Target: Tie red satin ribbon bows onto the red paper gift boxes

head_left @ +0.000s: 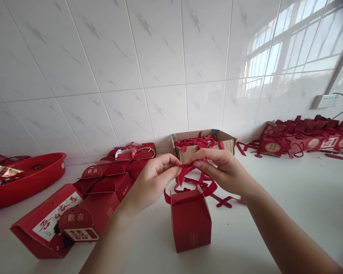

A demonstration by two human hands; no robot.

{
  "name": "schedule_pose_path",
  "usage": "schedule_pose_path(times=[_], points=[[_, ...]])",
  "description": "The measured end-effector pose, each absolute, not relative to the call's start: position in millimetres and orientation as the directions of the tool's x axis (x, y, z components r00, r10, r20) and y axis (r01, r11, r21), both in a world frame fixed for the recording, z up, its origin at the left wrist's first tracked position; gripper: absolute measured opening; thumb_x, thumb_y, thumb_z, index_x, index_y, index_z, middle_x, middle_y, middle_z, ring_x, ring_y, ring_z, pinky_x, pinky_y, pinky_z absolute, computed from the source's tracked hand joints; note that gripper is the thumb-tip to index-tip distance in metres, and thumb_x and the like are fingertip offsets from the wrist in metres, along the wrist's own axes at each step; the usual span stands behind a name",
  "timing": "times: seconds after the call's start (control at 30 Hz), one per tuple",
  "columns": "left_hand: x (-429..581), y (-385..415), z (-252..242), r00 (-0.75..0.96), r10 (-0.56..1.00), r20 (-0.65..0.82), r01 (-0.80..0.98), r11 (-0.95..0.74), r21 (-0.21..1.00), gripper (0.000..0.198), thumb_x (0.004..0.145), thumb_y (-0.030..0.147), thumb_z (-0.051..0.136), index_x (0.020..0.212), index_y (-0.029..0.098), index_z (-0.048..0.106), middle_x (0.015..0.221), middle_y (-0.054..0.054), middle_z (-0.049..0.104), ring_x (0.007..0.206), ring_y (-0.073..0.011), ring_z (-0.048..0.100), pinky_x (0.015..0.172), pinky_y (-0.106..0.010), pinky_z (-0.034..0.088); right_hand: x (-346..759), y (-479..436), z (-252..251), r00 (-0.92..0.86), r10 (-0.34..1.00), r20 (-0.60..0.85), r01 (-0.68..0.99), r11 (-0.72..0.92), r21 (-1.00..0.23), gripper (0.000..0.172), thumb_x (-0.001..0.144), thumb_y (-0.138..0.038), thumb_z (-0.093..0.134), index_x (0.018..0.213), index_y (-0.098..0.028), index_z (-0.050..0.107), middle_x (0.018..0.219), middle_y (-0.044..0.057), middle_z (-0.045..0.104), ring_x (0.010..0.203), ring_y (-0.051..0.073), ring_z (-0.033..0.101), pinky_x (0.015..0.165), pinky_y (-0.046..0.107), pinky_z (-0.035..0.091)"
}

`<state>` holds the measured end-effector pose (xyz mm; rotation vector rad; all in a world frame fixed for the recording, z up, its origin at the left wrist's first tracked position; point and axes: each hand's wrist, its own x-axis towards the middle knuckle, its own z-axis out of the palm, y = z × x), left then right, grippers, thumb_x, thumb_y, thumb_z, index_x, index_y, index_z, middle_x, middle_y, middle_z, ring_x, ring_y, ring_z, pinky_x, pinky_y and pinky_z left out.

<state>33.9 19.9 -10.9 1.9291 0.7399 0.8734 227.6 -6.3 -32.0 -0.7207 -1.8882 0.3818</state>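
A small red gift box (191, 220) stands upright on the white tabletop in front of me. Above its top, a red ribbon (183, 175) is stretched between my two hands. My left hand (157, 179) pinches the ribbon between thumb and fingertips. From the other side, my right hand (217, 167) pinches it too, thumb against the index finger. Loops of ribbon hang down to the box's top on both sides. Whether the ribbon is knotted is hidden by the fingers.
A cardboard box (221, 145) of red ribbons stands by the tiled wall, with loose ribbon strips (224, 201) before it. Several red gift boxes (103, 205) crowd the left, near a red plastic basin (25, 188). More decorated boxes (273, 146) line the back right, below a power socket (326, 101).
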Motion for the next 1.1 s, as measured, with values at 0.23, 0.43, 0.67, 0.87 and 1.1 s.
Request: schedule_pose_path(times=[0.23,0.43,0.67,0.87,1.1], points=[[31.8,25.0,-8.2,0.626,0.762,0.167,0.161,-0.336,0.928,0.030,0.084,0.036,0.052,0.060,0.018,0.052,0.062,0.001,0.052,0.066,-0.0145,0.052,0.064,-0.027,0.040,236.7,-2.4,-31.2,-0.485,0.357,0.798,0.492,0.866,-0.088,0.030,0.091,-0.008,0.041,0.104,-0.021,0.065,0.097,0.006,0.069,0.095,0.019,0.059,0.083,0.037,0.049],[27.7,26.7,-9.6,0.639,0.740,0.211,0.159,-0.395,0.905,0.026,0.081,0.038,0.060,0.065,0.017,0.062,0.064,-0.002,0.059,0.066,-0.0155,0.056,0.063,-0.027,0.044,233.3,-2.4,-33.1,-0.478,0.351,0.805,0.565,0.825,-0.024,0.029,0.092,-0.011,0.042,0.103,-0.022,0.066,0.097,0.006,0.069,0.096,0.021,0.058,0.081,0.040,0.049],[24.4,23.1,-9.1,0.601,0.733,0.320,0.324,-0.589,0.740,0.019,0.080,0.036,0.062,0.072,0.020,0.069,0.070,0.000,0.066,0.068,-0.0155,0.060,0.064,-0.025,0.048,235.6,-1.0,-32.3,-0.469,0.355,0.809,0.494,0.864,-0.093,0.031,0.088,-0.011,0.048,0.109,-0.024,0.066,0.101,0.007,0.066,0.097,0.020,0.058,0.082,0.038,0.051],[14.7,15.4,-5.5,0.560,0.598,0.573,0.524,-0.792,0.313,0.020,0.083,0.040,0.057,0.082,0.026,0.072,0.089,-0.001,0.072,0.090,-0.0221,0.063,0.101,-0.039,0.037,240.6,-4.6,-31.0,-0.455,0.415,0.788,0.433,0.876,-0.212,0.030,0.089,-0.014,0.050,0.109,-0.027,0.068,0.111,0.007,0.061,0.103,0.021,0.057,0.080,0.036,0.052],[-23.3,22.3,-3.3,0.568,0.652,0.501,0.707,-0.699,0.107,0.034,0.081,0.048,0.056,0.111,0.034,0.064,0.116,0.000,0.066,0.119,-0.0284,0.050,0.101,-0.042,0.039,268.3,-26.0,-18.4,-0.429,0.580,0.693,0.439,0.804,-0.401,0.019,0.090,-0.020,0.051,0.096,-0.022,0.068,0.100,0.007,0.064,0.099,0.020,0.058,0.083,0.034,0.050]])
